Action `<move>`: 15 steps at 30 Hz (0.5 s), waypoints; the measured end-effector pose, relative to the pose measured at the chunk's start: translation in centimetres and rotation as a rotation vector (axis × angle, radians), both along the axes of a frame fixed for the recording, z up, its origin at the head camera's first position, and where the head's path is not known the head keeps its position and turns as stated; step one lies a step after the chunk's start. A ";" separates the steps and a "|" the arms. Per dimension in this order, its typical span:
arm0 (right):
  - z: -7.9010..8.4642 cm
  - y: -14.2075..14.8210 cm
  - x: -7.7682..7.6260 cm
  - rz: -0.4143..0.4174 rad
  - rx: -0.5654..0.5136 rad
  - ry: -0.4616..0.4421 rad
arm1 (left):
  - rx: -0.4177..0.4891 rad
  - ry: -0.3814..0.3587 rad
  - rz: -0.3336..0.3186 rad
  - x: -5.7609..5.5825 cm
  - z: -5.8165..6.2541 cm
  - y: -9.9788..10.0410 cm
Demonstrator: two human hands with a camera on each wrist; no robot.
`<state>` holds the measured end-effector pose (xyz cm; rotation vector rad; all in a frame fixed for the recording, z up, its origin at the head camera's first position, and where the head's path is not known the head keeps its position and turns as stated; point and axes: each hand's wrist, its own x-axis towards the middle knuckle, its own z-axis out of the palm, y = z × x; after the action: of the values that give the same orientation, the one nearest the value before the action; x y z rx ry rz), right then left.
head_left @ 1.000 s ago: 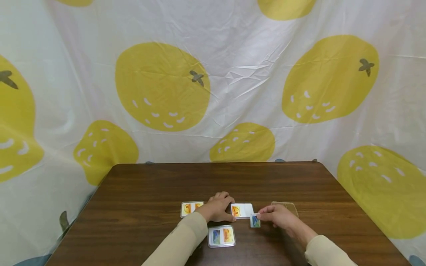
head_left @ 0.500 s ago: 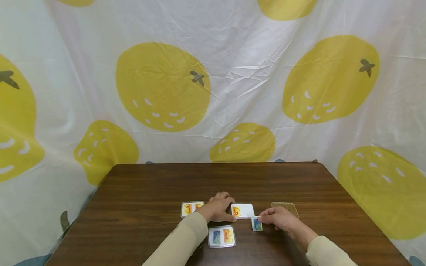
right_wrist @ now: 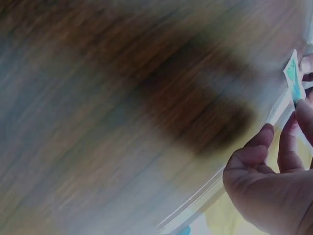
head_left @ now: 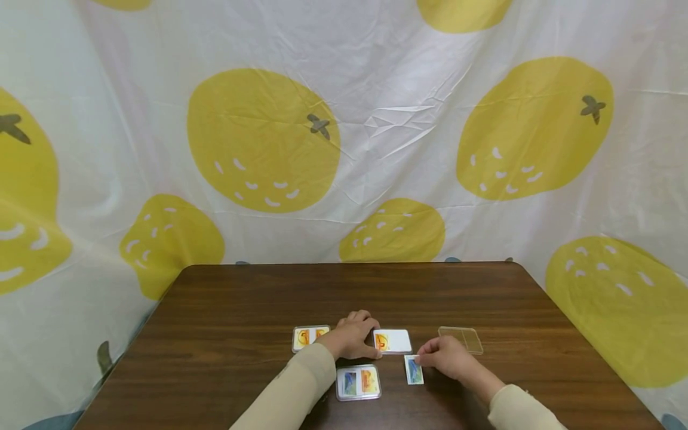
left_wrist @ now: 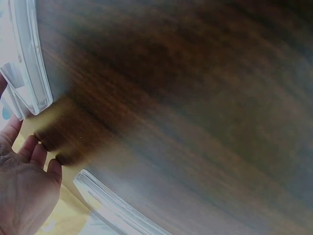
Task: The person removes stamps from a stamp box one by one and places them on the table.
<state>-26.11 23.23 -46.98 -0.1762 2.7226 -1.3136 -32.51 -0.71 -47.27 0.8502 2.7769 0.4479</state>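
Note:
In the head view my left hand (head_left: 352,337) is at the left end of a flat white case (head_left: 399,341). The thumb and a forefinger hold its near and far edges. An orange-and-yellow stamp (head_left: 381,342) lies in the left half of that case; the right half is plain white. My right hand (head_left: 448,357) pinches a blue-green stamp (head_left: 414,371) with a white border by its upper right corner, just in front of the case. In the right wrist view the same stamp (right_wrist: 293,74) stands tilted at the fingertips, its edge finely toothed.
Nearer the person lies a case (head_left: 358,383) with a blue and an orange stamp. Another case (head_left: 309,338) with orange stamps is partly hidden behind the left hand. A clear lid (head_left: 461,339) lies behind the right hand on the brown table (head_left: 258,298). A lemon-print cloth (head_left: 376,161) hangs behind.
My right hand has brought the blue-green stamp slightly toward the person, away from the case edge, and turned it a little. The left hand and the cases stay where they were.

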 end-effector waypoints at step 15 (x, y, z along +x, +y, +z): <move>-0.1 -0.7 0.1 -0.066 0.138 0.050 | -0.004 0.003 0.005 0.1 0.1 0.0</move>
<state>-25.97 22.58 -47.06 -0.1090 2.8723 -1.1458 -32.37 -0.67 -47.14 0.8442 2.7822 0.4428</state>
